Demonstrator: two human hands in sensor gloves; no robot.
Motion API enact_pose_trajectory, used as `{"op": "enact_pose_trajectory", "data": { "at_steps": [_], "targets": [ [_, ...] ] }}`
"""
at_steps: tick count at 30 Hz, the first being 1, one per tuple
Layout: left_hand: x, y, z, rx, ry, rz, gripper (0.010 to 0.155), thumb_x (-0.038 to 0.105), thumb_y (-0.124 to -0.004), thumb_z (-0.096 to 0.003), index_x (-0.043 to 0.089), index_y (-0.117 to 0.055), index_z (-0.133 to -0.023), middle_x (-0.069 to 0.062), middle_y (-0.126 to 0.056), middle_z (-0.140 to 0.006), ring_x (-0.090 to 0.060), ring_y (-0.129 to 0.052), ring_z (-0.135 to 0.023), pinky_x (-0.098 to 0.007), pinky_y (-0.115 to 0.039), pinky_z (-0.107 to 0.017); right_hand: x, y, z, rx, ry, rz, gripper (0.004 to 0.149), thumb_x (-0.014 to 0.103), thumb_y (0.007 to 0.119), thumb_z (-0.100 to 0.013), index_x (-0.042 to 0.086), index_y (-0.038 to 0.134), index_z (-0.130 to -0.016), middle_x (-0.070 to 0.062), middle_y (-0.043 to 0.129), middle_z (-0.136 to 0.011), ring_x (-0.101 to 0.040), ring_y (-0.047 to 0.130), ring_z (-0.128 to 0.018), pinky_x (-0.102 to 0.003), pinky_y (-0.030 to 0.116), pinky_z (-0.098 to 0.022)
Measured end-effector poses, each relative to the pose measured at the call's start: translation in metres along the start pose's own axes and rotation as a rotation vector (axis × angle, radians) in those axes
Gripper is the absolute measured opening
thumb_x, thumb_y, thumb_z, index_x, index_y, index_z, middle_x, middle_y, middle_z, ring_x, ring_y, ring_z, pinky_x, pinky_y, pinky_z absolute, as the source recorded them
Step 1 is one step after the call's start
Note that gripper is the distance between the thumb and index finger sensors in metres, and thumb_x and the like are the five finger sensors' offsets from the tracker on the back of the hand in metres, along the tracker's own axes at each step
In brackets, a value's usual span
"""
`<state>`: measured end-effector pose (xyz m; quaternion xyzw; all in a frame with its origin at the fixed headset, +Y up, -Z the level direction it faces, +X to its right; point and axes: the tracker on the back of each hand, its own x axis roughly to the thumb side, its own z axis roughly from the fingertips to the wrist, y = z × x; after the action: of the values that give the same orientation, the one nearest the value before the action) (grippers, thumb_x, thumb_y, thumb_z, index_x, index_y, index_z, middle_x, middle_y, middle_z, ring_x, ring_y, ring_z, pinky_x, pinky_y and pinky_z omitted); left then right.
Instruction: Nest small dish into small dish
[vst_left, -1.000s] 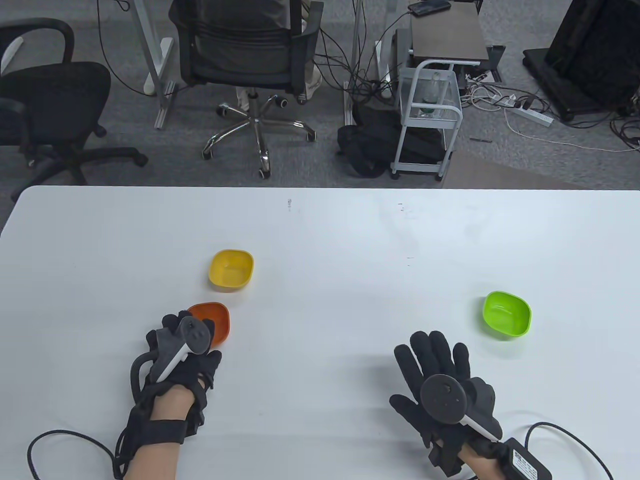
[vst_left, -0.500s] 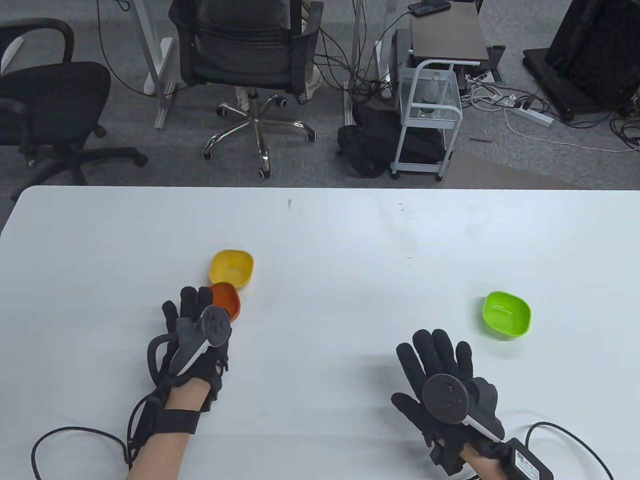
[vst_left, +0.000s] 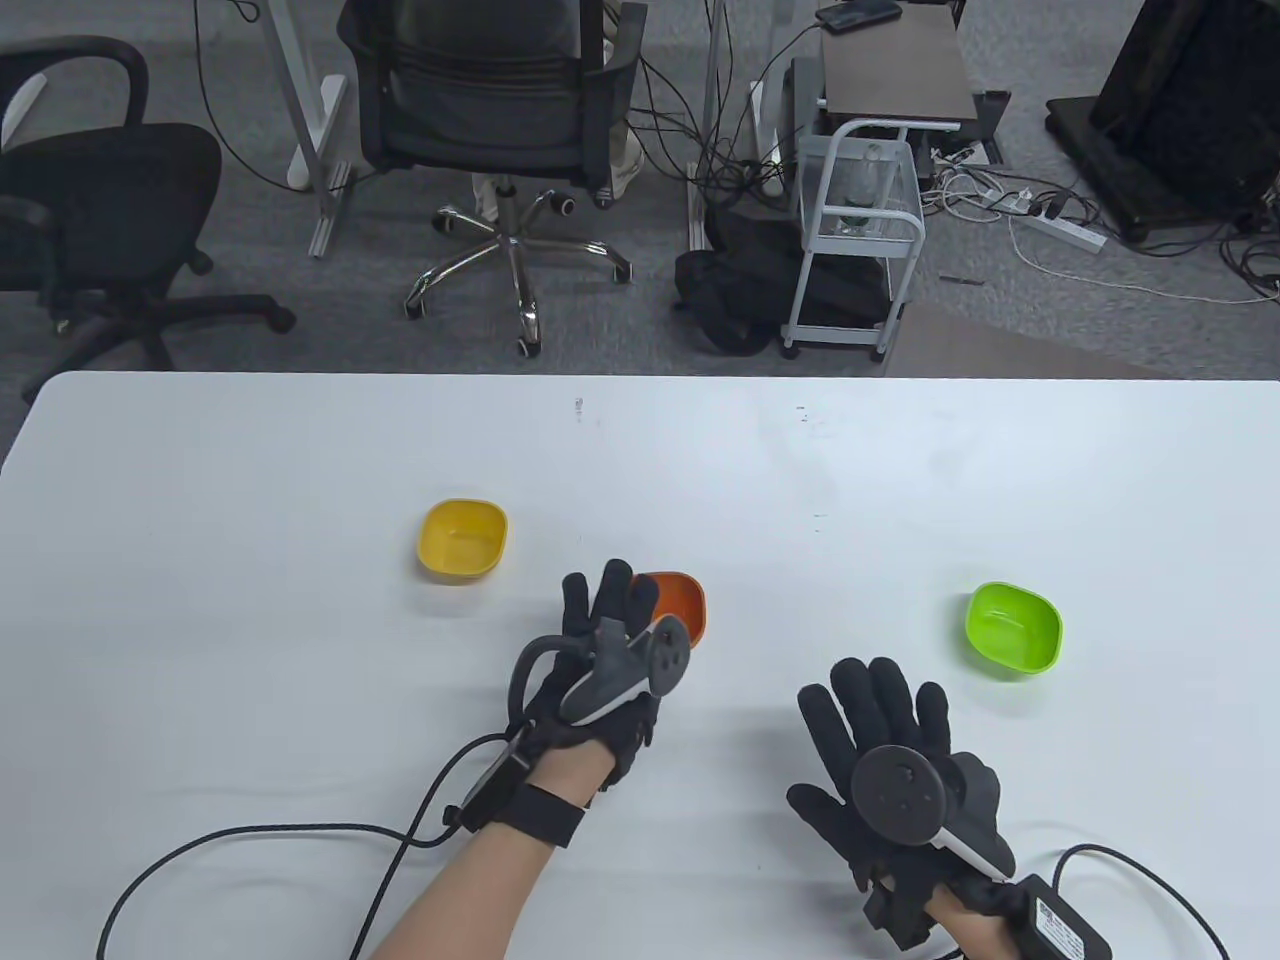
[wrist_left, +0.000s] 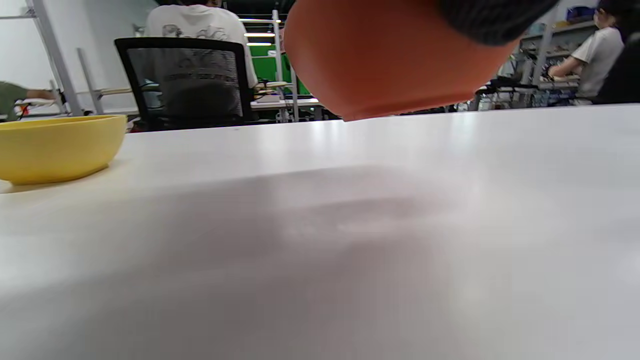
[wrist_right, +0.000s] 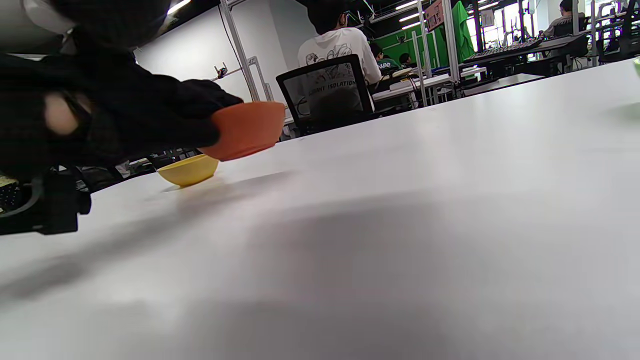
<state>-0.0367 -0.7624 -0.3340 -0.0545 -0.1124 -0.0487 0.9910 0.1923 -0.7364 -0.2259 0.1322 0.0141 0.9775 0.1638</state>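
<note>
So the left hand (vst_left: 610, 665) has the orange dish (vst_left: 678, 605) gripped and lifted clear of the white table (vst_left: 250, 640). The right wrist view shows it best: the gloved fingers (wrist_right: 200, 107) wrap over the near rim and the dish (wrist_right: 246, 129) hangs in the air, tilted a bit, with its shadow on the tabletop underneath. In the left wrist view the underside of the dish (wrist_left: 385, 60) fills the top of the frame with a dark fingertip (wrist_left: 492, 20) curled over its edge, and there's a visible gap between its base and the table. From above, most of the dish pokes out past the fingertips on the far side.

The yellow dish (vst_left: 462, 538) sits upright on the table, well apart from the left hand's fingers, off to their left and a little farther away. It's also in the left wrist view (wrist_left: 57, 147) at the left edge.

The green dish (vst_left: 1013, 629) is upright too, to the right of the right hand's fingertips and slightly beyond them, near but not touching.

The right hand (vst_left: 895, 775) lies on the table with fingers spread apart and flat, holding nothing. I think the palm's resting on the surface, but the tracker blocks that part so can't say for sure.
</note>
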Motion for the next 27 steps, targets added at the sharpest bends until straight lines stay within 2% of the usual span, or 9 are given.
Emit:
{"op": "enact_pose_trajectory", "data": {
  "at_steps": [7,15,17,21,24,27],
  "targets": [
    [0.019,-0.018,0.004,-0.04,-0.052,-0.071,0.048,0.052,-0.067,-0.039,0.047,-0.066,-0.087,0.018,-0.036,-0.115,-0.015,-0.014,-0.113,-0.053,-0.011,-0.079,0.003,0.002,0.001,0.014,-0.012,0.001,0.083,0.058,0.075,-0.033,0.042,0.019,-0.093,0.004,-0.001,-0.106,-0.035,-0.002,-0.101,-0.062,-0.004,-0.066],
    [0.018,-0.031,0.01,-0.112,-0.05,-0.08,0.05,0.053,-0.065,-0.0394,0.047,-0.063,-0.089,0.018,-0.03,-0.115,-0.015,-0.01,-0.112,-0.052,-0.009,-0.078,0.004,0.002,0.001,0.012,-0.01,0.005,0.083,0.058,0.074,-0.033,0.042,0.019,-0.093,0.003,-0.001,-0.106,-0.035,-0.001,-0.101,-0.062,-0.004,-0.066],
    [0.017,-0.031,0.011,-0.133,-0.041,-0.082,0.053,0.055,-0.064,-0.0391,0.053,-0.056,-0.091,0.018,-0.027,-0.115,-0.014,-0.008,-0.112,-0.052,-0.008,-0.078,0.004,0.002,0.001,0.016,-0.01,0.005,0.083,0.058,0.074,-0.033,0.042,0.019,-0.093,0.004,-0.002,-0.105,-0.035,-0.002,-0.102,-0.062,-0.004,-0.066],
    [0.014,-0.024,0.013,-0.133,-0.034,-0.079,0.063,0.066,-0.062,-0.036,0.057,-0.041,-0.095,0.018,-0.017,-0.115,-0.013,-0.001,-0.11,-0.052,-0.007,-0.078,0.004,0.001,0.001,0.005,-0.013,0.015,0.083,0.057,0.075,-0.033,0.042,0.019,-0.093,0.004,-0.002,-0.105,-0.035,-0.002,-0.102,-0.062,-0.004,-0.066],
    [0.009,-0.009,0.012,-0.113,-0.023,-0.042,0.068,0.07,-0.061,-0.0342,0.06,-0.033,-0.096,0.019,-0.014,-0.116,-0.013,0.001,-0.11,-0.052,-0.006,-0.078,0.004,0.001,0.001,0.005,-0.016,0.019,0.083,0.058,0.074,-0.033,0.042,0.019,-0.093,0.004,-0.003,-0.105,-0.035,-0.001,-0.102,-0.062,-0.004,-0.066],
    [-0.007,0.01,0.008,-0.062,0.016,0.007,0.069,0.07,-0.061,-0.0343,0.06,-0.033,-0.096,0.019,-0.014,-0.116,-0.013,0.001,-0.11,-0.053,-0.006,-0.078,0.004,0.001,0.001,0.01,-0.016,0.022,0.083,0.058,0.074,-0.033,0.042,0.019,-0.093,0.004,-0.003,-0.105,-0.035,-0.002,-0.101,-0.062,-0.004,-0.066]
  ]
}}
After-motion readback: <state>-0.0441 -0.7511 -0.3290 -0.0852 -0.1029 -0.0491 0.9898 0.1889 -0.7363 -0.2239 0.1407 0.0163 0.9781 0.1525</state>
